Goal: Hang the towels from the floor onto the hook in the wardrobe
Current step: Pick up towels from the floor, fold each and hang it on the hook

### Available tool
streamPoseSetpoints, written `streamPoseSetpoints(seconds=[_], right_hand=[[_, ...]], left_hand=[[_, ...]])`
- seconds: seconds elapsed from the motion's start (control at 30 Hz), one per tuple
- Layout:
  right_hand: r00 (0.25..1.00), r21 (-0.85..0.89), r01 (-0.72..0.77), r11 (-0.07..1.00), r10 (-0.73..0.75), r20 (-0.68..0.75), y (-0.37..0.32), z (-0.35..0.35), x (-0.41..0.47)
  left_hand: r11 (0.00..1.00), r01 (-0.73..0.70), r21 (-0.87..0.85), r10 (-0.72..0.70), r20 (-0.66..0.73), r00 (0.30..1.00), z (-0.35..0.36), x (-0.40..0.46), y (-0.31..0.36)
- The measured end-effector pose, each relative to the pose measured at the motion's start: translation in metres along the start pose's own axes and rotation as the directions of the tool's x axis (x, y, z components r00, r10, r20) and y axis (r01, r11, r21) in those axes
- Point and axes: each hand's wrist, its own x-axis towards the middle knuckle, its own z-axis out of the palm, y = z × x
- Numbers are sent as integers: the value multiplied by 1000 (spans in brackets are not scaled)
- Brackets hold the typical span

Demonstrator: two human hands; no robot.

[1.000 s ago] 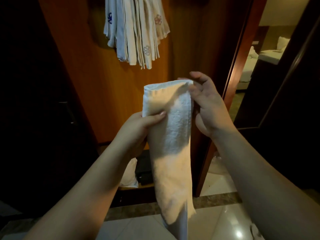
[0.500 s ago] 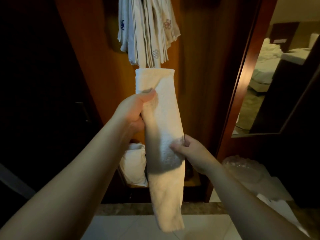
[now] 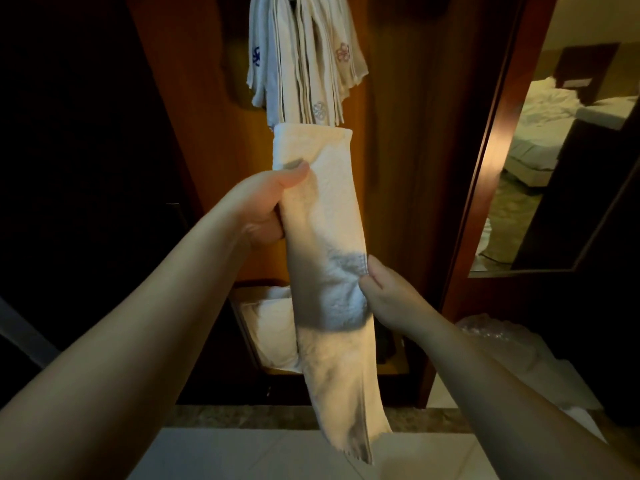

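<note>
A folded white towel (image 3: 332, 209) hangs lengthwise in front of me, its top fold just under several white towels (image 3: 304, 60) hanging high in the wooden wardrobe. The hook itself is hidden above the frame. My left hand (image 3: 266, 206) grips the towel near its top, thumb across the front. My right hand (image 3: 384, 292) pinches the towel's right edge about halfway down. The lower end dangles free above the floor.
The wardrobe's orange-brown back panel (image 3: 194, 109) is straight ahead, with white linen (image 3: 273, 327) on its bottom shelf. A dark door (image 3: 76, 168) stands at the left. A mirror (image 3: 554, 161) at the right reflects a bed. Crumpled plastic (image 3: 491, 337) lies on the tiled floor (image 3: 242, 455).
One second ago my right hand was at the towel's top edge; it has dropped to the middle of the right edge. My left hand has raised the towel under the hanging towels.
</note>
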Motion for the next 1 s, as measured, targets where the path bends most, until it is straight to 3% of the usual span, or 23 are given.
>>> streamPoseSetpoints(seconds=[0.2, 0.27, 0.33, 0.43, 0.5, 0.7, 0.87, 1.0], right_hand=[[981, 405, -2, 914, 80, -175, 0, -4, 8], [986, 547, -40, 836, 121, -112, 7, -1, 8], [978, 641, -194, 743, 199, 65, 13, 2, 5], [888, 536, -445, 717, 274, 369, 21, 0, -1], [838, 433, -493, 755, 277, 471, 22, -3, -2], [811, 382, -452, 806, 194, 552, 12, -12, 2], [748, 335, -509, 793, 215, 629, 16, -11, 2], [763, 420, -549, 722, 227, 606, 14, -9, 4]], left_hand=[[978, 10, -208, -5, 26, 1000, -1, 3, 23], [976, 1, -218, -1, -1, 1000, -1, 4, 29], [971, 8, -239, -10, -5, 1000, 0, 6, 35], [969, 19, -245, -16, 12, 1000, 2, 9, 43], [972, 23, -233, -20, 13, 1000, 1, 15, 47], [992, -3, -125, -5, -70, 997, -6, 42, 56], [996, 7, -86, -19, -143, 990, -14, 70, 57], [995, 33, -93, -50, -191, 980, -24, 94, 50]])
